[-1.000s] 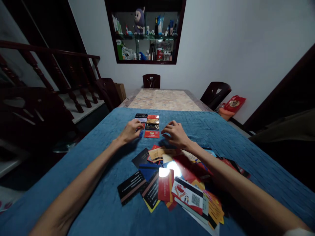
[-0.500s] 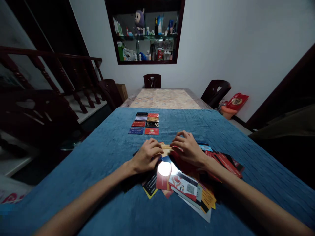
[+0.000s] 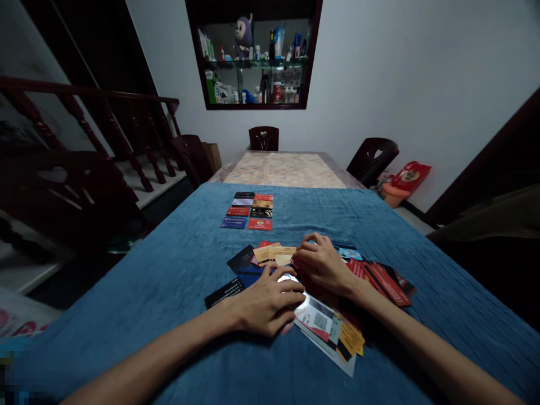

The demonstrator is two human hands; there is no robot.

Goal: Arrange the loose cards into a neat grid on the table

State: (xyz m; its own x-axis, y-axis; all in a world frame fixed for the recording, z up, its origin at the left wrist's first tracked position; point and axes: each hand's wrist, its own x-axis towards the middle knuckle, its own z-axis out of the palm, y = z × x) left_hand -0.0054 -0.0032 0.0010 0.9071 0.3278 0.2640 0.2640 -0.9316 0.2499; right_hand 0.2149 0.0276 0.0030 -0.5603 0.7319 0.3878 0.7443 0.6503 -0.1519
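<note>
Cards (image 3: 317, 316) lie in a loose, overlapping pile under and around your hands. Your left hand (image 3: 270, 301) has its fingers spread over them; your right hand (image 3: 321, 261), just beyond it, has curled fingers, and I cannot tell whether they pinch a card. Steady the pile lightly with your left palm and lift one edge at a time, since thin cards probably slip together. Two columns (image 3: 261, 213) lie beyond your left hand; leave them undisturbed.

The cards (image 3: 317, 319) look glossy plastic, the tablecloth (image 3: 177, 264) matt.
</note>
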